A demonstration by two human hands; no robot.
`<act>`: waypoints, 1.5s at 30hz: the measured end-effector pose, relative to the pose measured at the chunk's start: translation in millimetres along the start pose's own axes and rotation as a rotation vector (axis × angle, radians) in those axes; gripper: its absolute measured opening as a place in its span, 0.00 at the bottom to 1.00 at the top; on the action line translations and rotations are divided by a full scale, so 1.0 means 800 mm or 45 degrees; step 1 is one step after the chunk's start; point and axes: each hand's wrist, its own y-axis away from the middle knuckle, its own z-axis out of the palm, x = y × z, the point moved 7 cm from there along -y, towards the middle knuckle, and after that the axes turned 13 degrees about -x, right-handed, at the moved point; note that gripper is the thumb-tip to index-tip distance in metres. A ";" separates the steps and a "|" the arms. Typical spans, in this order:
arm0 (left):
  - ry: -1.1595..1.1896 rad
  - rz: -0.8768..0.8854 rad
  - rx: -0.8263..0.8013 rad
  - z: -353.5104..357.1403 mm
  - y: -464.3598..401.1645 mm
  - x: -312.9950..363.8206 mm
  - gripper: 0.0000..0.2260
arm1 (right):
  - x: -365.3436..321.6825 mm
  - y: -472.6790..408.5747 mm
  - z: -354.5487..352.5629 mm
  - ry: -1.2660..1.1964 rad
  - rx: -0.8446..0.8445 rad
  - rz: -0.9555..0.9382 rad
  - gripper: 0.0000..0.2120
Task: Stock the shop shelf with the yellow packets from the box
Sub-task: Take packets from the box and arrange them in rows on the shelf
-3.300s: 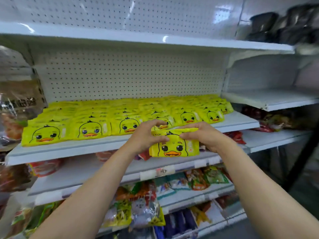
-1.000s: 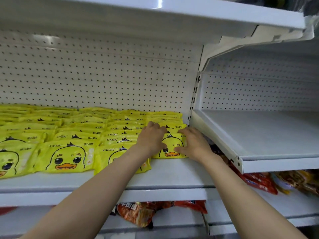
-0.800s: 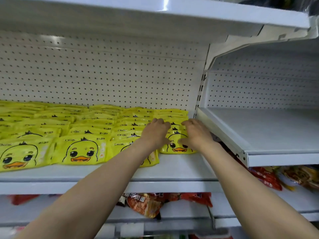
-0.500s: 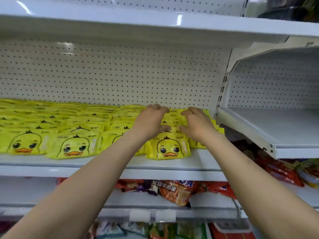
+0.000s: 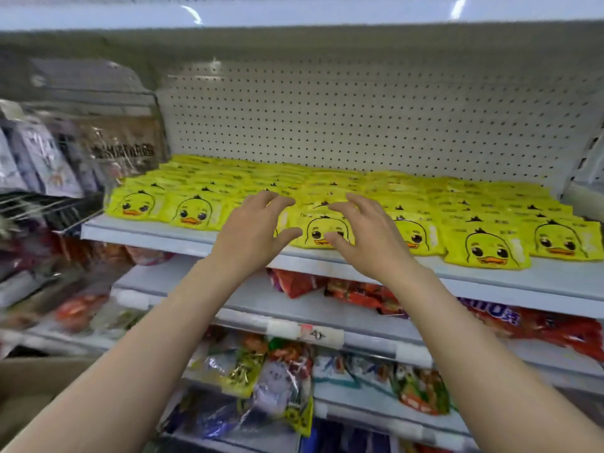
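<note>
Hands first, in the one head view: the left hand (image 5: 253, 235) and the right hand (image 5: 366, 238) hover side by side over the front of the shelf (image 5: 327, 263), both with fingers spread and relaxed, gripping nothing. Between them lies a yellow packet (image 5: 322, 230) with a duck face, flat in the front row; whether either thumb touches it I cannot tell. More yellow packets (image 5: 483, 250) fill the shelf to the left, right and far back to the pegboard (image 5: 359, 119). A brown box (image 5: 36, 380) shows at the near left, low down, blurred. Red snack bags (image 5: 359, 294) lie on the shelf below.

Risk, as I judge it: the front-row packets sit close to the shelf edge, so a careless pull-away or a brushing wrist could drag one over the lip. Glossy overlapping packs would slide readily.
</note>
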 end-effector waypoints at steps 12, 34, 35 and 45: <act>-0.032 -0.203 0.036 -0.041 0.015 -0.212 0.25 | -0.162 -0.140 0.075 -0.045 -0.072 -0.265 0.27; -0.101 -0.104 -0.202 -0.058 -0.071 -0.520 0.30 | -0.318 -0.370 0.174 0.027 -0.225 -0.075 0.28; -0.106 -0.089 -0.236 -0.053 -0.075 -0.533 0.31 | -0.326 -0.376 0.180 0.028 -0.233 -0.062 0.28; -0.174 -0.018 -0.624 0.016 -0.097 -0.594 0.48 | -0.374 -0.420 0.268 0.188 -0.379 0.049 0.41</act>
